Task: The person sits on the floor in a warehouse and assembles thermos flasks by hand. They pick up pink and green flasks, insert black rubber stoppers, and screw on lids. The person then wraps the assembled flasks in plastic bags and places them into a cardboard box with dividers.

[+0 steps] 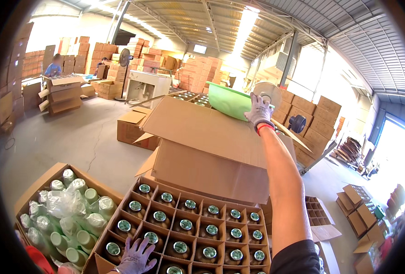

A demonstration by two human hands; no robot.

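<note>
A divided cardboard box (166, 214) stands in front of me, its cells holding upright glass bottles (180, 247) with greenish tops. My left hand (136, 258), in a pale glove, lies over the near left cells with its fingers spread, touching the bottle tops or dividers. Stretched far forward, my right hand (260, 112) is gloved too, with a red band at the wrist. It grips the right edge of a light green plastic basin (227, 101), thumb on the outer side and fingers over the rim. The basin sits tilted beyond the raised box flap (202, 132); its contents are hidden.
At lower left, an open carton (65, 170) holds several pale green, plastic-wrapped cups or bottles. Another box of bottles (184, 97) stands behind the flap. Fans (125, 57), a white cabinet (147, 89) and stacked cartons (319, 118) lie farther off. Two people work at far left.
</note>
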